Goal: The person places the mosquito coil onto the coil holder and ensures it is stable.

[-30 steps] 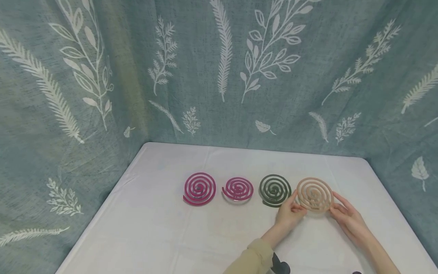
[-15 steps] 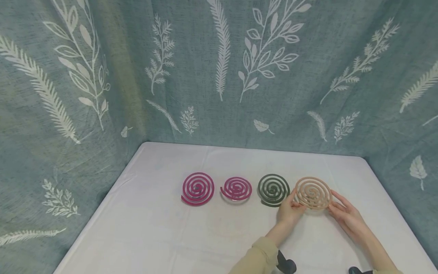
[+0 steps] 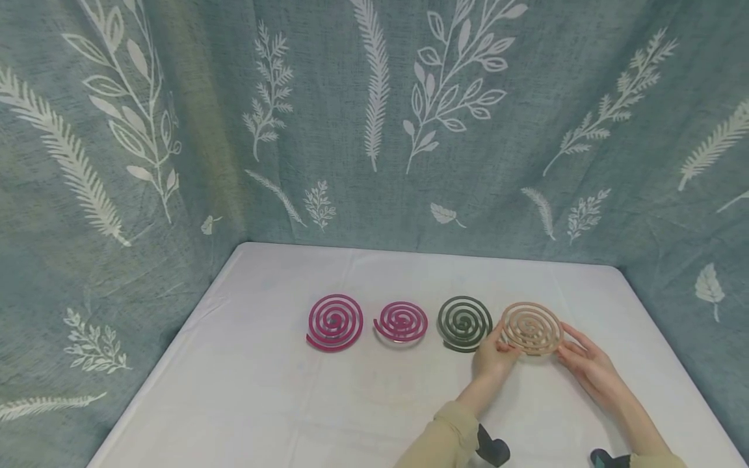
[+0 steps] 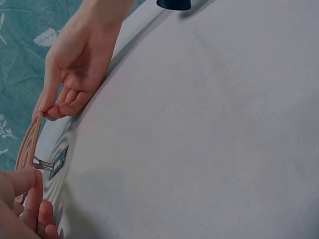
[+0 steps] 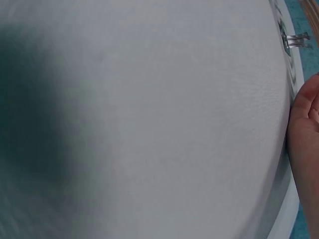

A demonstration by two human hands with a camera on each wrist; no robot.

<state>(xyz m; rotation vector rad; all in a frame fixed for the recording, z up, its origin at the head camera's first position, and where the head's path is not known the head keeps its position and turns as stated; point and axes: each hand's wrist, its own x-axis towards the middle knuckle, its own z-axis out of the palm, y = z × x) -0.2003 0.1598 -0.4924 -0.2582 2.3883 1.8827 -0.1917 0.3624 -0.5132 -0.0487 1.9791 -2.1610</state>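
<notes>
A tan mosquito coil (image 3: 517, 316) is held at its edges by both hands, at the right end of a row of coils. My left hand (image 3: 492, 361) pinches its near left edge, and my right hand (image 3: 592, 368) grips its right edge. Seen edge-on in the left wrist view, the tan coil (image 4: 29, 142) has a metal stand (image 4: 47, 164) below it; its shadow falls on the cloth. Just left of my left hand is a dark green mosquito coil (image 3: 454, 318), its lower right edge close to or behind the hand.
Further left lie two magenta mosquito coils (image 3: 324, 318); the smaller magenta coil (image 3: 400, 305) appears tilted over a pale metal base. A white cloth (image 3: 246, 390) covers the table. A teal leaf-print curtain (image 3: 351, 130) hangs behind and at both sides.
The tan coil has tilted a little flatter in my hands, both still at its edges. The head view has shifted slightly; the other coils keep their places.
</notes>
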